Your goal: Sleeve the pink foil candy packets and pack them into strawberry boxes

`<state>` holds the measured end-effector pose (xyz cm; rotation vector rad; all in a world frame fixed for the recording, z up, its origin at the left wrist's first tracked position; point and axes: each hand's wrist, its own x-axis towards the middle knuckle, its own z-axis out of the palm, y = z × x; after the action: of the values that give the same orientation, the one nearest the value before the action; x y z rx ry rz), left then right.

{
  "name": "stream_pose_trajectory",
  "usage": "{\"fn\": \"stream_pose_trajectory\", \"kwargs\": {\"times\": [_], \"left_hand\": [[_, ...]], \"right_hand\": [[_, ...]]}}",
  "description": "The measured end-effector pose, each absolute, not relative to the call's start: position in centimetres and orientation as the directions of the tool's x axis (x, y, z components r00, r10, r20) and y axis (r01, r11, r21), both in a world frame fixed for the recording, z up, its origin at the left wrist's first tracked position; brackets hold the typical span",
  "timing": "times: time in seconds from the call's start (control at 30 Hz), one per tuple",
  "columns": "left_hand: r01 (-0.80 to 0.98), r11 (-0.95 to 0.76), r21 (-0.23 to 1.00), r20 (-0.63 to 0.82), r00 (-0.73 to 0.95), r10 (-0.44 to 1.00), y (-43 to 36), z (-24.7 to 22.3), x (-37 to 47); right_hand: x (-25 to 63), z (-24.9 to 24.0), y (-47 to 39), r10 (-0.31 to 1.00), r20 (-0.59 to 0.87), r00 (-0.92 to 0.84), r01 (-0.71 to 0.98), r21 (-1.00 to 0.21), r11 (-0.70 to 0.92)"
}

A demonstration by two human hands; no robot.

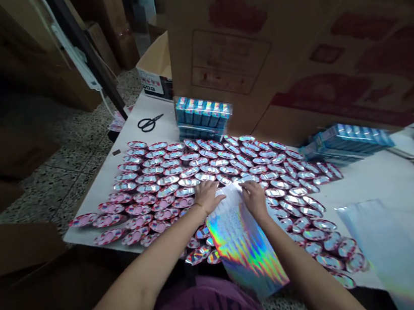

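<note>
My left hand (pixel 207 196) and my right hand (pixel 253 195) both pinch the top edge of a holographic sticker sheet (pixel 243 244) that lies across my lap and the table's near edge. The sheet shimmers in rainbow colours. Around and beyond my hands, several shiny oval packets (pixel 178 171) with pink and blue rims lie spread in overlapping rows over the white table (pixel 386 182).
Black scissors (pixel 149 122) lie at the table's far left. Stacks of blue boxes stand at the back (pixel 203 116) and at the right (pixel 346 140). Large cardboard cartons (pixel 271 39) rise behind. Another holographic sheet (pixel 390 247) lies at the right. Terrazzo floor (pixel 70 157) is at the left.
</note>
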<state>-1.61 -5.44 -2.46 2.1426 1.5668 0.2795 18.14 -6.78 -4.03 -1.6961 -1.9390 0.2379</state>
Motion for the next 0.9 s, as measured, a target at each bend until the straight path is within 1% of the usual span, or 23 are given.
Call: {"fn": "stream_pose_trajectory", "kwargs": {"times": [0.07, 0.13, 0.2, 0.3, 0.37, 0.47, 0.57, 0.6, 0.63, 0.7, 0.77, 0.83, 0.9], "left_hand": [[0.868, -0.188, 0.459, -0.171, 0.294, 0.94, -4.5, -3.0, 2.0], [0.891, -0.091, 0.444, -0.218, 0.206, 0.954, -3.9, -3.9, 4.0], [0.886, -0.002, 0.464, -0.223, 0.119, 0.967, -3.7, -4.7, 4.9], [0.848, 0.077, 0.525, -0.203, 0.037, 0.978, -3.7, -5.5, 5.2], [0.831, 0.121, 0.543, -0.203, -0.01, 0.979, -3.9, -5.6, 5.4], [0.821, 0.165, 0.547, -0.219, -0.05, 0.974, -4.1, -5.5, 5.8], [0.817, 0.165, 0.552, -0.226, -0.044, 0.973, -4.3, -5.8, 6.1], [0.818, 0.162, 0.552, -0.228, -0.039, 0.973, -4.3, -6.0, 6.1], [0.818, 0.162, 0.553, -0.225, -0.041, 0.974, -4.3, -6.2, 6.1], [0.817, 0.161, 0.554, -0.231, -0.035, 0.972, -4.0, -6.3, 6.0], [0.811, 0.137, 0.569, -0.225, -0.007, 0.974, -4.0, -5.8, 5.7], [0.777, 0.099, 0.621, -0.177, 0.016, 0.984, -4.5, -4.7, 4.9], [0.679, 0.08, 0.729, -0.123, 0.014, 0.992, -6.1, -3.3, 3.4]], "right_hand": [[20.8, -4.3, -5.7, 0.951, 0.299, -0.084, 0.874, -0.436, 0.214], [21.8, -4.8, -4.4, 0.948, 0.266, -0.172, 0.886, -0.378, 0.267], [21.7, -5.3, -3.3, 0.938, 0.205, -0.279, 0.895, -0.298, 0.332], [21.3, -6.0, -2.6, 0.892, 0.121, -0.436, 0.876, -0.172, 0.451], [21.5, -6.4, -2.6, 0.841, 0.1, -0.532, 0.832, -0.123, 0.541], [22.4, -6.8, -2.9, 0.748, 0.143, -0.648, 0.744, -0.094, 0.662], [23.2, -6.8, -2.9, 0.664, 0.223, -0.714, 0.665, -0.084, 0.742], [23.4, -6.4, -2.9, 0.648, 0.228, -0.726, 0.648, -0.088, 0.757], [23.6, -5.9, -2.9, 0.643, 0.231, -0.731, 0.639, -0.099, 0.763], [24.1, -3.8, -3.4, 0.679, 0.21, -0.703, 0.663, -0.152, 0.733], [24.6, -0.9, -4.2, 0.731, 0.145, -0.666, 0.689, -0.254, 0.678], [24.7, 2.1, -5.3, 0.819, 0.05, -0.571, 0.74, -0.402, 0.54], [23.8, 4.2, -6.3, 0.907, -0.065, -0.415, 0.755, -0.582, 0.304]]}}
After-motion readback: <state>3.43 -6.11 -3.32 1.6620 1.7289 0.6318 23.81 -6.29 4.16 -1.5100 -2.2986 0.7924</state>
